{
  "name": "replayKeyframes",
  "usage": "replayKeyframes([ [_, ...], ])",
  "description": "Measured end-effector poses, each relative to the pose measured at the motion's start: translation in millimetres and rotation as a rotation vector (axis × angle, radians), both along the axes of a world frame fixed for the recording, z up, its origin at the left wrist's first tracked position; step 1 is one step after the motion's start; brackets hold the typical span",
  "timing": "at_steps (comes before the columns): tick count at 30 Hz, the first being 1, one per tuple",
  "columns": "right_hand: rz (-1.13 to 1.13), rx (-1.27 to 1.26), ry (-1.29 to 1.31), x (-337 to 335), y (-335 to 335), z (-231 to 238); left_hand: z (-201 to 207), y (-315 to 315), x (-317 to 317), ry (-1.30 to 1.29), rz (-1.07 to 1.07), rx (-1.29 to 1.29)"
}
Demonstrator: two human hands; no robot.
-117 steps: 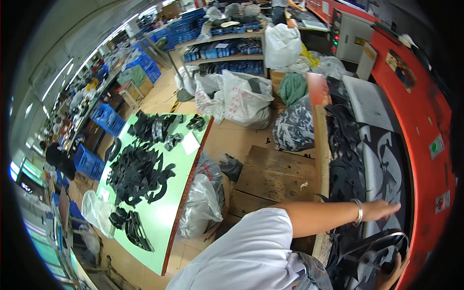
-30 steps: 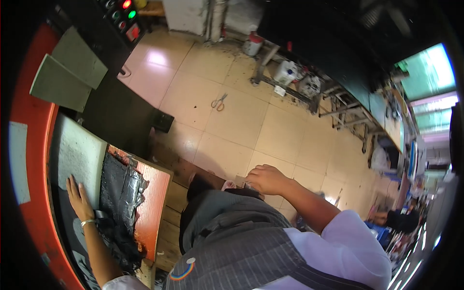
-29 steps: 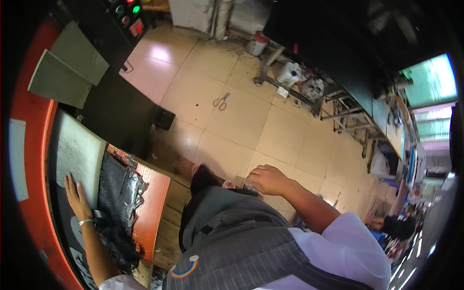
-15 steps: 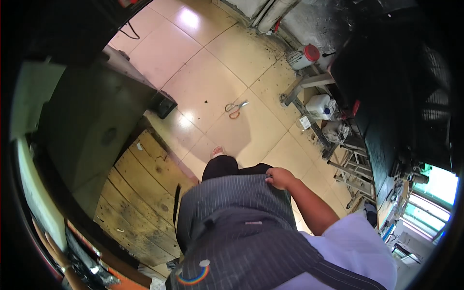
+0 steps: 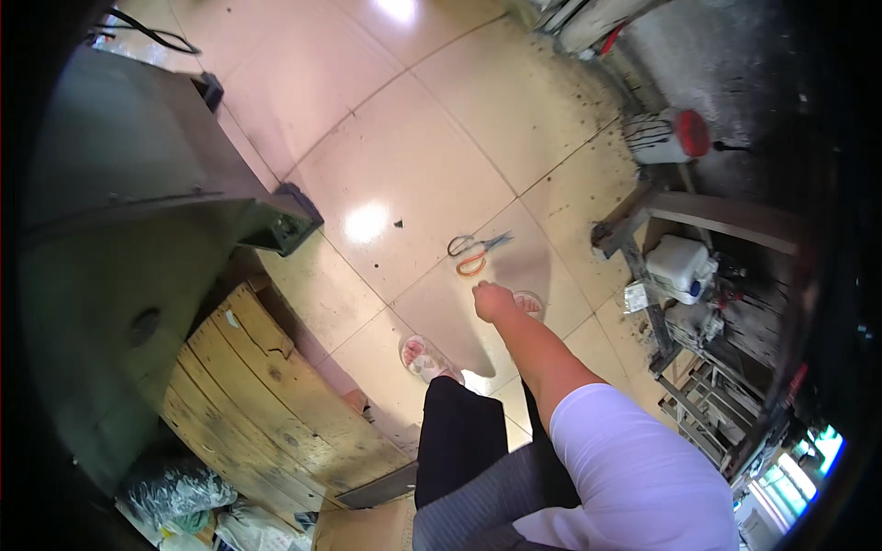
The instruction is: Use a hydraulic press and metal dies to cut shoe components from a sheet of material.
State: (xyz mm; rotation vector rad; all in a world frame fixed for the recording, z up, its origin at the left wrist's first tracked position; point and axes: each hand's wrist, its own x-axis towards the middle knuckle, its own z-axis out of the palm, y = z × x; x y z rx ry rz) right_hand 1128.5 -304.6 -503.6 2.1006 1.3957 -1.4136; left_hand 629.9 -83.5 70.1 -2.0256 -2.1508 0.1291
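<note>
Head view: orange-and-dark-handled steel scissors (image 5: 481,246), flat on beige tiled floor (image 5: 349,156), right of brown slatted wooden platform (image 5: 266,395); bare right hand (image 5: 493,301) likewise, grip undiscernible; left hand unseen; probably safest held by handles.

Free floor (image 5: 441,156) around the scissors (image 5: 486,245), wooden platform (image 5: 266,386) leftward.

Scissors (image 5: 473,254) with one orange and one dark handle loop, lying on the tiled floor (image 5: 441,138). The right hand (image 5: 494,301), its fingers curled, appears just beside the scissors, on their near side. Left of the scissors: a wooden platform (image 5: 266,395). Right of them: a white jug (image 5: 680,266) and a red-lidded container (image 5: 657,136).
</note>
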Motion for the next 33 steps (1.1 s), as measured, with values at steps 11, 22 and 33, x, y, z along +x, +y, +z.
replayKeyframes([
  [11,0.301,0.212,-0.229,20.3,-27.3,-105.4,-13.1,-113.0,19.5,0.046,0.174,-0.209],
  [22,0.043,0.121,0.105,37.1,-25.3,53.0,54.4,-257.8,46.5,-0.150,0.369,-0.084],
  [33,0.269,0.343,0.619,62.2,18.5,257.2,1.9,-383.4,75.9,-0.513,0.504,0.455],
])
